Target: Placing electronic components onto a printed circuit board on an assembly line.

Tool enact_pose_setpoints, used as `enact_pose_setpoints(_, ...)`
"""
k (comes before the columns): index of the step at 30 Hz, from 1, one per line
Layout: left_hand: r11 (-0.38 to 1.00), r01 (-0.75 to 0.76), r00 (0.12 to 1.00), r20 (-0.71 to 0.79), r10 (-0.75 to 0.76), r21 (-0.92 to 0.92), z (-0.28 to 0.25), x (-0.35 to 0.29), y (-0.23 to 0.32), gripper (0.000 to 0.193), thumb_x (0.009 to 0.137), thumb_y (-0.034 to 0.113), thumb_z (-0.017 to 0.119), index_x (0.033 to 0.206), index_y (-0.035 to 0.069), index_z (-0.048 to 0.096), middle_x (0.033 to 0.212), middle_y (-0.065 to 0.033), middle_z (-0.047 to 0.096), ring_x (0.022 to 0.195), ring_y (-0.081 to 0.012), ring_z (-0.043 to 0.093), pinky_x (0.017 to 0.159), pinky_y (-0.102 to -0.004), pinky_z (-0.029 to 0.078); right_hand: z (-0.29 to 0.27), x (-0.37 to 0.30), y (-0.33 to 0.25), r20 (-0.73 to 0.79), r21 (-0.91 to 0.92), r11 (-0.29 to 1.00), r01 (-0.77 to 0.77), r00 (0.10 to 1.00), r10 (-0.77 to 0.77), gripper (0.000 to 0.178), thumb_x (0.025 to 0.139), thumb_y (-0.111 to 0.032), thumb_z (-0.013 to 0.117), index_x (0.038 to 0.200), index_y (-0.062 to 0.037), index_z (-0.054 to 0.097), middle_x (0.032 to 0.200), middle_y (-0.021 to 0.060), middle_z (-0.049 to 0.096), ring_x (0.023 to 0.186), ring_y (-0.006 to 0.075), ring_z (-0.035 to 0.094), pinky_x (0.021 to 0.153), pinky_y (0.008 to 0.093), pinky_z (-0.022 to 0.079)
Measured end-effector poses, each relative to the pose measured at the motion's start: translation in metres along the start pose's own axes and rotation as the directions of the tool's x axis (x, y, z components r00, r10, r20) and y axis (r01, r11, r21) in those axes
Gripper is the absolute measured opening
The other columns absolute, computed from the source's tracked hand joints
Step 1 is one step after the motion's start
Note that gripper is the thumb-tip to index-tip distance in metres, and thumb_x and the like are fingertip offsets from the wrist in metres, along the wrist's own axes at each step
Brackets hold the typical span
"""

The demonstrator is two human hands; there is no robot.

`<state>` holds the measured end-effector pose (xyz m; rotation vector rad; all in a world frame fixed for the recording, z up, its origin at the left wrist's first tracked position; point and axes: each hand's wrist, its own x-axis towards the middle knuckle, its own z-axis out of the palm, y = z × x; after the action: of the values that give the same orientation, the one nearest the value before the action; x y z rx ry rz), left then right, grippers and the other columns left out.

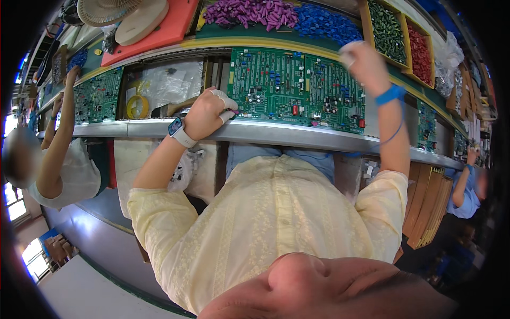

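Note:
A green circuit board [268, 80] studded with small parts lies in front of me, with a second board [334, 93] joined or butted to its right. My left hand [210, 112], with white finger covers and a watch on the wrist, is closed in a pinch at the near left corner of the first board. A tiny purple component [237, 112] shows at its fingertips. My right hand [365, 66], slightly blurred, is raised over the far right edge by the blue components [324, 24]. Its covered fingers are curled together; what they hold is hidden. A blue strap [390, 94] circles that wrist.
Beyond the boards lie purple components [252, 13], a yellow bin of green components [388, 32] and red components [419, 53]. A brush [172, 108] and yellow tape roll [137, 106] sit left. A metal rail [265, 130] edges the bench; co-workers [69, 170] sit either side.

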<state>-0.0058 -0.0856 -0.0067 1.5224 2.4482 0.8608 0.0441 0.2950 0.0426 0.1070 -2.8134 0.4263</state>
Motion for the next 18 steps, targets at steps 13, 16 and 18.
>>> enact_pose_setpoints(13, 0.99, -0.126, 0.992, -0.014, 0.127, 0.064, 0.005, 0.002, 0.004, 0.015, 0.066, 0.004, 0.067, 0.08, 0.007, 0.063, 0.078, -0.0069, 0.06, 0.08, -0.0261, 0.057, 0.081, -0.0391, 0.043, -0.004, 0.024, 0.23, -0.004, -0.349, 0.752, -0.56, 0.803, 0.596, 0.035, 0.083, -0.021, 0.055, 0.116, -0.0097, 0.054, 0.11, 0.0197, 0.058, 0.103, 0.036, 0.054, 0.088, 0.0438, 0.043)
enact_pose_setpoints(16, 0.984, -0.159, 0.987, -0.026, 0.162, 0.078, 0.004, 0.004, 0.005, 0.015, 0.066, 0.004, 0.067, 0.08, 0.007, 0.063, 0.078, -0.0069, 0.059, 0.08, -0.0262, 0.056, 0.078, -0.0383, 0.044, 0.001, 0.029, 0.234, -0.023, -0.429, 0.758, -0.491, 0.845, 0.534, 0.034, 0.082, -0.017, 0.055, 0.115, -0.0085, 0.055, 0.106, 0.0197, 0.06, 0.099, 0.0356, 0.056, 0.085, 0.0443, 0.044)
enact_pose_setpoints(18, 0.984, -0.158, 0.987, -0.016, 0.16, 0.08, 0.007, 0.004, 0.001, 0.012, 0.068, 0.009, 0.065, 0.08, 0.008, 0.065, 0.075, -0.0079, 0.061, 0.076, -0.0256, 0.057, 0.078, -0.0362, 0.044, 0.003, 0.032, 0.235, -0.032, -0.428, 0.766, -0.48, 0.855, 0.518, 0.032, 0.082, -0.015, 0.055, 0.113, -0.0079, 0.056, 0.104, 0.0197, 0.06, 0.098, 0.0359, 0.056, 0.084, 0.0446, 0.044)
